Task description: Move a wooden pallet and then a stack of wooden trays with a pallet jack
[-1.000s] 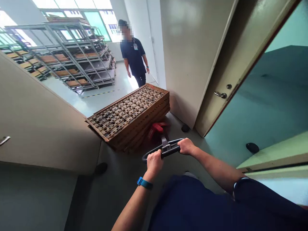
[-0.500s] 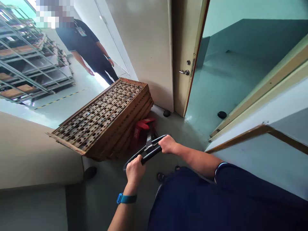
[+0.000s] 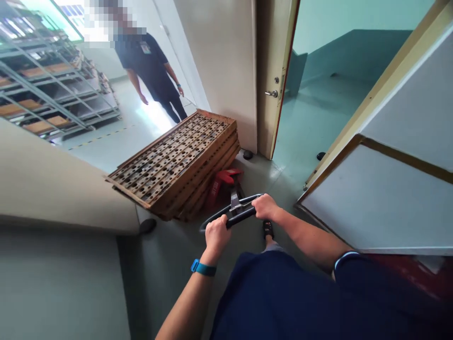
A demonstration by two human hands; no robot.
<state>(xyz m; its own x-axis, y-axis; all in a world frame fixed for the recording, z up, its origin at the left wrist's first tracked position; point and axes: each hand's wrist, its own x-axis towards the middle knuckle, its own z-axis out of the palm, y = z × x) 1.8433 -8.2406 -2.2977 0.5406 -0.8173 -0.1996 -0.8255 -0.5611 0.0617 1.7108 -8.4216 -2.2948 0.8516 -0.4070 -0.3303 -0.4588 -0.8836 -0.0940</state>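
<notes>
My left hand (image 3: 217,234) is wrapped round the near left part of a black loop handle (image 3: 242,216). The right end of the same handle is in the grip of my right hand (image 3: 264,206). The handle joins a red pallet jack (image 3: 226,178), whose forks are hidden. Beyond it, brown trays (image 3: 173,163) stand in a slightly uneven stack. Rows of round holes cover the top tray. A teal band circles my left wrist.
A person (image 3: 150,71) stands behind the stack. Metal racks (image 3: 53,89) are at the back left. An open door (image 3: 267,80) stands past the stack, with a wall (image 3: 389,203) at right and a pale wall (image 3: 63,189) at left. Black round floor stops (image 3: 147,225) sit near the walls.
The stack, jack, handle and both my hands appear further right and slightly higher in view. The right-hand wall fills more of the picture, and one sandalled foot now shows more clearly. Both hands keep their grip.
</notes>
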